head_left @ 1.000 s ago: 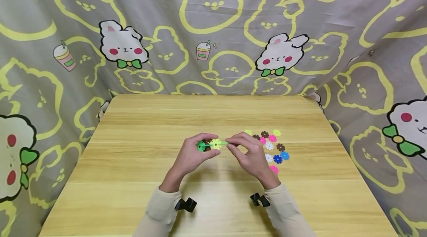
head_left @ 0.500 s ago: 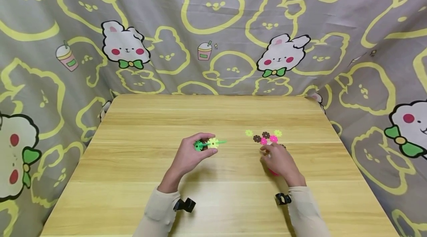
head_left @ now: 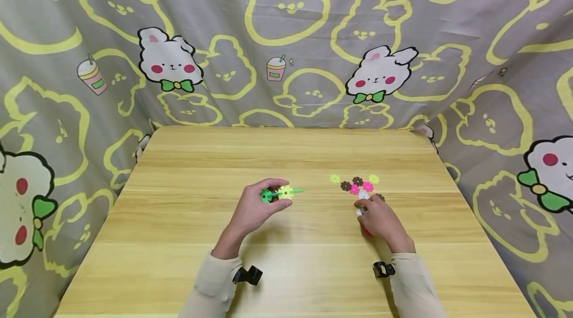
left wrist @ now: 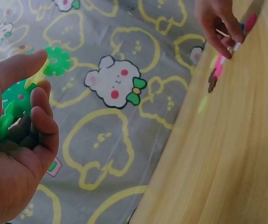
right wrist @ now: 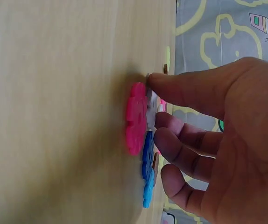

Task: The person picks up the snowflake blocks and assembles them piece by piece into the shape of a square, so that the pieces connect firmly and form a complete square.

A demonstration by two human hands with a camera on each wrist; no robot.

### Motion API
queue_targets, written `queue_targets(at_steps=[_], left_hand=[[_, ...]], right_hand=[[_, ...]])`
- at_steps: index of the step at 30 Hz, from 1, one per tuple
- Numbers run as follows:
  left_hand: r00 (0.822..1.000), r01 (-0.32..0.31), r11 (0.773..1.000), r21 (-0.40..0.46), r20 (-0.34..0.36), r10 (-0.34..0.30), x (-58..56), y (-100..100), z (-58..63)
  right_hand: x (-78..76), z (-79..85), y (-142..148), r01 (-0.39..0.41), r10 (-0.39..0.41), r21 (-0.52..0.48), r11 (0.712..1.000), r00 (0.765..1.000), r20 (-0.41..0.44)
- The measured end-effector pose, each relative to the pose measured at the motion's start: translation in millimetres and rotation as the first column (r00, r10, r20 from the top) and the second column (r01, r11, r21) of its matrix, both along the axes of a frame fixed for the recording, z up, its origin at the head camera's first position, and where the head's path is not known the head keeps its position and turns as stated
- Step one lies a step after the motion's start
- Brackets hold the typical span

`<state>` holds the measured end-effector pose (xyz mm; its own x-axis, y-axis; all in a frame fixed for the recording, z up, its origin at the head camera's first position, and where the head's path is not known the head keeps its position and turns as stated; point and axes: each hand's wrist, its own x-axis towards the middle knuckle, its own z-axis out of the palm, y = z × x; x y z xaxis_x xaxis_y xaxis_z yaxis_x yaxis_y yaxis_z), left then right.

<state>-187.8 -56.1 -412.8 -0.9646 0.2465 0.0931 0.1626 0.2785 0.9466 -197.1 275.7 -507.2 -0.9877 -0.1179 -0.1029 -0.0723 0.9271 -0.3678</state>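
My left hand [head_left: 257,206] holds up a joined chain of plastic snowflake discs. A yellow snowflake disc [head_left: 285,192] shows between thumb and fingers, a dark green snowflake disc [head_left: 266,195] lies nearer the palm, and a green snowflake disc [left wrist: 57,61] sticks out past the fingertips. Over the loose pieces at the right, my right hand [head_left: 382,218] has its thumb and bent fingers at the edges of a white snowflake disc [right wrist: 151,109], which is down on the table. Beside it in the right wrist view are a pink snowflake disc [right wrist: 136,119] and a dark blue snowflake disc [right wrist: 147,154].
Further loose discs lie just beyond the right hand: brown snowflake discs [head_left: 357,181], pink snowflake discs [head_left: 368,186] and yellow-green snowflake discs [head_left: 373,178]. A light blue snowflake disc [right wrist: 148,189] is partly behind the fingers. The wooden table [head_left: 201,159] backs onto a patterned curtain [head_left: 309,24].
My right hand has left the chain's green end and moved right, down to the loose discs, where it has settled at a white snowflake disc. The left hand keeps its chain, shifted slightly left.
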Motion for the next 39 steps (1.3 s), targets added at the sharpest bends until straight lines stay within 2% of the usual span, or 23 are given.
queue_targets(at_steps=[14,29,35,39], left_hand=[[1.000,0.003,1.000,-0.004,0.005,-0.003,-1.7,-0.9,-1.5],[1.000,0.002,1.000,-0.007,0.020,-0.002,-1.2,-0.8,0.5],[0.999,-0.006,1.000,-0.021,0.033,0.007,-7.8,-1.1,-15.8],[1.000,-0.005,1.000,-0.015,0.029,0.005,-12.6,-2.4,-28.4]], right_hand=[[-1.6,-2.5,2.6,0.012,-0.012,0.012,1.000,1.000,-0.008],[-2.7,0.0,3.9,0.002,-0.003,-0.011,1.000,0.998,-0.066],[-3.7,-0.2,1.3,-0.035,0.030,-0.041,0.999,0.994,-0.103],[-3.3,5.1,-6.7,-0.040,0.027,-0.106,0.994,0.992,-0.123]])
